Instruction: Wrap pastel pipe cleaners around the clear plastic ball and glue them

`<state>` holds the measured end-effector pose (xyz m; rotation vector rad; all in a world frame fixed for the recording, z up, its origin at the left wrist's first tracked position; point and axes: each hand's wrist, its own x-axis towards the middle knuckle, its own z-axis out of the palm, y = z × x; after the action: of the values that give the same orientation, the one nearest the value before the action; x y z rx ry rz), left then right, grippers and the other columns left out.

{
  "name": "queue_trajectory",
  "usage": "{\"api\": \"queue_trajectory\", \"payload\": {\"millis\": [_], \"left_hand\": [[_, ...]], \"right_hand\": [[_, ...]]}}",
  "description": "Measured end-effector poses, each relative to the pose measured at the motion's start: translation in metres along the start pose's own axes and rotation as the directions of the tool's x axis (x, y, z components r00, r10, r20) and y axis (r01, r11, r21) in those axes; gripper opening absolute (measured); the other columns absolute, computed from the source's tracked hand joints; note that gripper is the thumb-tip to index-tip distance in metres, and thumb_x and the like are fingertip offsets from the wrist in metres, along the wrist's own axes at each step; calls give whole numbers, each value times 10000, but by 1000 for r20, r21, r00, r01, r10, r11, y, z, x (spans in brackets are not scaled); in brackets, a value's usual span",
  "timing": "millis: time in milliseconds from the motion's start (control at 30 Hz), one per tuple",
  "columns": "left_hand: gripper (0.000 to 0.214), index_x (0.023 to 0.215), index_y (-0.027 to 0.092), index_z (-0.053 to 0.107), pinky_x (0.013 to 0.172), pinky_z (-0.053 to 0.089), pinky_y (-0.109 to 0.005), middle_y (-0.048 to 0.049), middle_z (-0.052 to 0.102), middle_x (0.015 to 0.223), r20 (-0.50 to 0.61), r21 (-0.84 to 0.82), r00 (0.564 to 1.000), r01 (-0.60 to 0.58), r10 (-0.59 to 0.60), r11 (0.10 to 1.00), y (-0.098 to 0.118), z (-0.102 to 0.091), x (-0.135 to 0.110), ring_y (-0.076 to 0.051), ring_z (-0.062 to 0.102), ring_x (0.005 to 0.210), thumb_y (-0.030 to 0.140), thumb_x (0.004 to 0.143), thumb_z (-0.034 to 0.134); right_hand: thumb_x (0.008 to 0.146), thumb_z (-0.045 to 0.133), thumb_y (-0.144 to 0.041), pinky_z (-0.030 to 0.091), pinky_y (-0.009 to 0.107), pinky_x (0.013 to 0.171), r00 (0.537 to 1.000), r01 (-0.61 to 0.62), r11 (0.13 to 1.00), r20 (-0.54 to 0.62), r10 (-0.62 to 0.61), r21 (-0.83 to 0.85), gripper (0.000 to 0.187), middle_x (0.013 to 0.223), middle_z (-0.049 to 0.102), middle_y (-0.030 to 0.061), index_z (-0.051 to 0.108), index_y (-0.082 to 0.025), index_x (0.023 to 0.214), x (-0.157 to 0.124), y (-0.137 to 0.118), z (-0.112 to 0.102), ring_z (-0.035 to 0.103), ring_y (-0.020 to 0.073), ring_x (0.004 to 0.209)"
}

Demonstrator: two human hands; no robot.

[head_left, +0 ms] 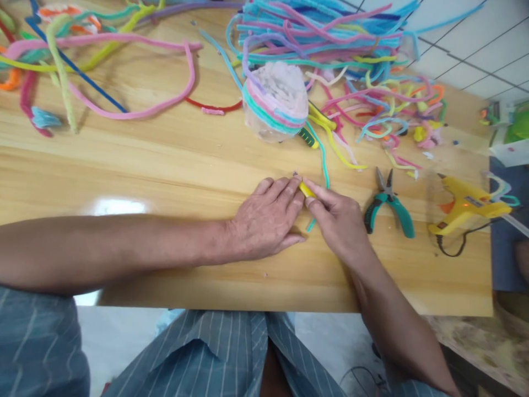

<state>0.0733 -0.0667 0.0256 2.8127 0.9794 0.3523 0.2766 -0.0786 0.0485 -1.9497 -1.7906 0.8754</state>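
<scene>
My left hand (268, 218) lies flat on the wooden table, fingers stretched to the right and thumb apart. Its fingertips are close to a tiny dark piece (295, 174). Between the fingers of my right hand (336, 215) is a short, slim yellow thing (306, 190); its kind is not clear. The yellow thing reaches my left fingertips, and whether they touch it I cannot tell. A green pipe cleaner (324, 160) runs down beside my right hand, partly hidden by it. Beyond both hands stands a whitish, round wrapped form (278, 102) with pink, green and blue bands.
Green-handled pliers (387, 204) lie right of my right hand, jaws apart. Further right is a yellow glue gun (467, 204) with a cord. Piles of pipe cleaners (326, 33) spread along the back. A long pink pipe cleaner (136, 114) curves at left. A black-and-yellow handle (306, 138) lies by the wrapped form.
</scene>
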Motion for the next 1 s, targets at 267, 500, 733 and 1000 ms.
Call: {"api": "queue_trajectory", "payload": {"millis": [267,500,733,1000], "left_hand": [[769,1527,-22,627,1135,453,-540,-341,568,1677,18,-69,1000,-4,6,998,0,-1,4,-457,609,1453,588,1066,707],[764,1520,-28,639,1090,451,-509,-328,553,1698,50,-128,997,56,-50,990,0,-5,7,-440,622,1418,587,1070,707],[832,1550,-47,604,1110,434,-504,-334,529,1716,55,-151,995,85,-77,985,2,-3,8,-444,598,1445,609,1054,727],[841,1557,-44,598,1108,418,-507,-341,517,1721,23,-97,998,56,-54,994,-1,3,5,-452,594,1438,632,1066,690]], "right_hand": [[1025,638,-316,615,556,1201,1000,24,995,-3,-24,99,459,1458,807,58,815,-299,1448,-2,12,-4,779,361,1374],[1017,650,-304,620,534,1201,998,59,991,-30,-56,116,441,1435,821,45,829,-297,1419,2,11,0,783,335,1373],[1022,647,-338,646,517,1150,995,78,993,-76,-71,89,449,1359,858,37,822,-295,1433,1,12,5,840,317,1235],[1002,648,-316,613,563,1198,995,37,997,-94,-30,70,467,1365,851,51,820,-305,1436,3,8,6,813,348,1307]]}}
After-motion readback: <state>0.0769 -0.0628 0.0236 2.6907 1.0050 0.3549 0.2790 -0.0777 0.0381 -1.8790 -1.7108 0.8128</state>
